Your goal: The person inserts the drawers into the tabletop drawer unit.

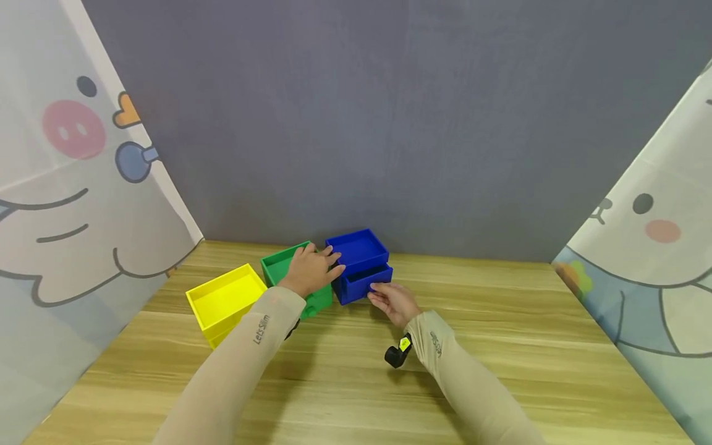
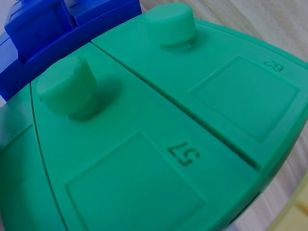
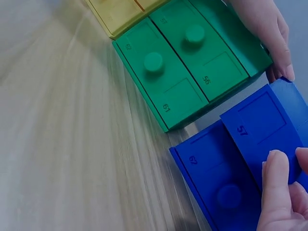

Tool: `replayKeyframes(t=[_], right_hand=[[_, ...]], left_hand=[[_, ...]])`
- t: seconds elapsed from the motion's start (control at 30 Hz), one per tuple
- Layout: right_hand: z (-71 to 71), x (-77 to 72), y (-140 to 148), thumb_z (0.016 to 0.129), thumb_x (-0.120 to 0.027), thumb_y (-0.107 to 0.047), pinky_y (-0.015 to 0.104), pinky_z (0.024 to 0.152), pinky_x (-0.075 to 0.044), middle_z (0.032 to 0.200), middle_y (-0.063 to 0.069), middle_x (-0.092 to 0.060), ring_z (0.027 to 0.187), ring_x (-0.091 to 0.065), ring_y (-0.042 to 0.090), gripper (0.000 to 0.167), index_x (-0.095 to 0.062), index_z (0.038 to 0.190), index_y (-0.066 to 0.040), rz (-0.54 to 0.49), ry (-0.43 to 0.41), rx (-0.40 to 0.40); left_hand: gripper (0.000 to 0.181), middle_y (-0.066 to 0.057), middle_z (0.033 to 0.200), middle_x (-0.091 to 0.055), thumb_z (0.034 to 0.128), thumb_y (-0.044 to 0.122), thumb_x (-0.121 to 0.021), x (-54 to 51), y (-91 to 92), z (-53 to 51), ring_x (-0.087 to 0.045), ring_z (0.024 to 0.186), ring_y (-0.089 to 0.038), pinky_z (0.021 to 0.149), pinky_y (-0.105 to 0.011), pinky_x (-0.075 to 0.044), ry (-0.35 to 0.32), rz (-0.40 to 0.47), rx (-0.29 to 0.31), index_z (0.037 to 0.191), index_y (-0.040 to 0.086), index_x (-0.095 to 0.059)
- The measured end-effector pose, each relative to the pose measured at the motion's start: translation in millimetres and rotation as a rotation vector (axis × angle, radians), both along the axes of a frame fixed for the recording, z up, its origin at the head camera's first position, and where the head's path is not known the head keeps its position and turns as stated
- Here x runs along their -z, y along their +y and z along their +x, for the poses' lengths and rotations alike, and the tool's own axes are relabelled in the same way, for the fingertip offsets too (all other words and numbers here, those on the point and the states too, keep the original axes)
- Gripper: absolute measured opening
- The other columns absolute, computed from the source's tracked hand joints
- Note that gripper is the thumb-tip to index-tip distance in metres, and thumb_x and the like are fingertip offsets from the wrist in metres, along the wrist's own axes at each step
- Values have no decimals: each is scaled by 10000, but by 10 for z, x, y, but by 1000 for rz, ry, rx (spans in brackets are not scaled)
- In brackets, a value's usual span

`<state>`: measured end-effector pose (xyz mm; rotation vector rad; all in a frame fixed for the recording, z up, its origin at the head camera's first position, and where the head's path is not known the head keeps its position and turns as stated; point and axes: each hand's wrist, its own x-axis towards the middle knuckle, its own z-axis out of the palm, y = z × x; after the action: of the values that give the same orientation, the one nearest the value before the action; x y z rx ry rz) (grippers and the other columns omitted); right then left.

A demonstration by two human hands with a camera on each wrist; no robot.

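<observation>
A small blue drawer box (image 1: pixel 357 247) with an open-topped tray stands against the back wall, its upper drawer (image 1: pixel 367 279) pulled partway out. My right hand (image 1: pixel 396 304) pinches the front of that drawer where its knob would be; the knob is hidden by the fingers. The lower drawer (image 3: pixel 209 166), with its round knob, is closed. My left hand (image 1: pixel 310 272) reaches over the green drawer box (image 1: pixel 275 264), fingers spread, fingertips at the blue box's left edge. Whether they press on it is hard to tell. Both green drawers in the right wrist view are closed.
A yellow drawer box (image 1: pixel 225 296) stands left of the green one, angled on the wooden table (image 1: pixel 500 346). Behind the boxes rises a grey wall (image 1: pixel 389 123). Cartoon-printed panels (image 1: pixel 83 216) flank the table on both sides.
</observation>
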<state>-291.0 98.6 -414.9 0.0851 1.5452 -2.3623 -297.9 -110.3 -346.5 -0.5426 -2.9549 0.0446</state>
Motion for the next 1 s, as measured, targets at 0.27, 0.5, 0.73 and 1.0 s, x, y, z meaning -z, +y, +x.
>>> replayKeyframes(t=[0.27, 0.5, 0.73, 1.0], right_hand=[[-34, 27, -39, 948, -553, -43, 176, 548, -516, 621, 20, -639, 545, -626, 68, 82, -562, 896, 19, 66, -36, 13], [-23, 64, -72, 940, -580, -80, 160, 534, -507, 605, 19, -637, 524, -621, 60, 166, -570, 798, 6, 73, -47, 38], [-63, 54, -133, 951, -563, -57, 156, 524, -503, 579, 20, -629, 514, -619, 58, 214, -576, 746, 0, 34, -26, 47], [-112, 53, -170, 955, -570, -73, 153, 530, -502, 588, 22, -628, 515, -613, 61, 192, -593, 789, 20, 51, -31, 63]], left_hand=[[512, -57, 1449, -451, 1005, 488, -396, 10, -9, -9, -455, 1201, -354, 949, -464, -369, -3, 12, 1, 1418, 202, -494], [512, -52, 1447, -450, 1003, 493, -398, 16, -8, -14, -469, 1173, -342, 936, -451, -376, -5, 12, -3, 1418, 207, -492], [516, -55, 1448, -446, 1003, 495, -397, 16, -19, 6, -479, 1134, -330, 902, -431, -385, -2, 19, 1, 1417, 202, -492], [513, -49, 1448, -449, 1005, 492, -393, 21, -12, 7, -468, 1168, -333, 929, -436, -380, -2, 15, 0, 1418, 205, -492]])
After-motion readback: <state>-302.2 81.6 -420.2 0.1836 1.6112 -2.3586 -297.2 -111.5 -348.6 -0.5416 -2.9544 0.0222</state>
